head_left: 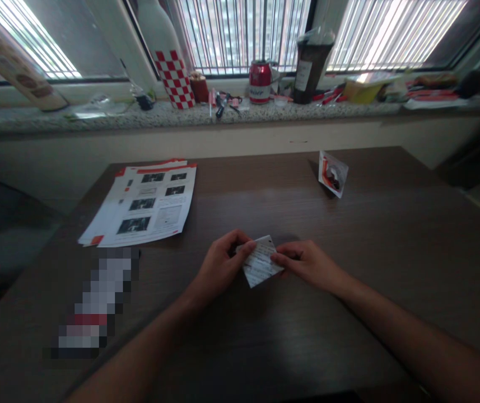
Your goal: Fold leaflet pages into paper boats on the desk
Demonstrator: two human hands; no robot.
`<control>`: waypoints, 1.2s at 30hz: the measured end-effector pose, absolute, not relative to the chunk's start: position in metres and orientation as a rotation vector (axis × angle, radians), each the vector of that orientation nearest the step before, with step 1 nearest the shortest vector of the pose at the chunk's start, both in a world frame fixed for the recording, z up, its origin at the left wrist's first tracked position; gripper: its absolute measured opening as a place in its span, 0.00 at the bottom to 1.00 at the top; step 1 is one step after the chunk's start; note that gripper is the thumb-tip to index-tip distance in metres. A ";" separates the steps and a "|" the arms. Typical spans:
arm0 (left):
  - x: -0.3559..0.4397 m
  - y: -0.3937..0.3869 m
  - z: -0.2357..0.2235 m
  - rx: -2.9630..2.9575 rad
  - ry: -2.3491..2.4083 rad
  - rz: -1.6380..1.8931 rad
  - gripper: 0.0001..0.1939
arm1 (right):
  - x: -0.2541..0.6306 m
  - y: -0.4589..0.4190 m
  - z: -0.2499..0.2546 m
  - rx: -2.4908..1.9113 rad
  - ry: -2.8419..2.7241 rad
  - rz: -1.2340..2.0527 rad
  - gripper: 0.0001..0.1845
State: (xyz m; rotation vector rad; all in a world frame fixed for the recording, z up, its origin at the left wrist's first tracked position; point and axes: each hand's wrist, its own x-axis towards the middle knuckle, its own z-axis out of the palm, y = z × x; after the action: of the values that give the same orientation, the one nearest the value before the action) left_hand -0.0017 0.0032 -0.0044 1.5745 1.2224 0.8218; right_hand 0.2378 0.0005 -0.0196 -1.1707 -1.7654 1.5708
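Note:
Between my two hands is a small folded leaflet (261, 263), white with lines of fine print, held just over the dark wooden table. My left hand (227, 257) grips its left edge with the thumb on top; the other fingers are partly hidden behind it. At the right edge, my right hand (307, 261) pinches the paper between thumb and fingertips. Beyond the hands, a small clear plastic pack (334, 174) with orange and dark markings stands tilted on the table.
Printed sheets (162, 204) lie at the table's left, with a pixelated long object (97, 302) nearer me. Along the stone windowsill (117, 118) stand a red-checkered bottle (173, 73), a red can (260, 83), a dark drink cup (310, 67) and assorted small items.

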 end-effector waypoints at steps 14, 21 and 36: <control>-0.004 0.006 -0.003 1.670 1.153 0.751 0.11 | 0.239 0.000 -0.018 -1.108 -1.869 1.543 0.18; 0.000 0.003 -0.005 1.706 1.091 0.746 0.11 | 0.240 -0.001 -0.019 -1.092 -2.012 1.475 0.20; 0.004 -0.003 0.001 1.761 1.064 0.727 0.12 | 0.234 -0.005 -0.010 -1.149 -1.885 1.268 0.15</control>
State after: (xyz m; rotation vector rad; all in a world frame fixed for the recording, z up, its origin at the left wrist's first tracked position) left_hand 0.0040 -0.0031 0.0007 1.7607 1.0637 0.7273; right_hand 0.2338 -0.0047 -0.0101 -1.1485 -1.8846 1.2677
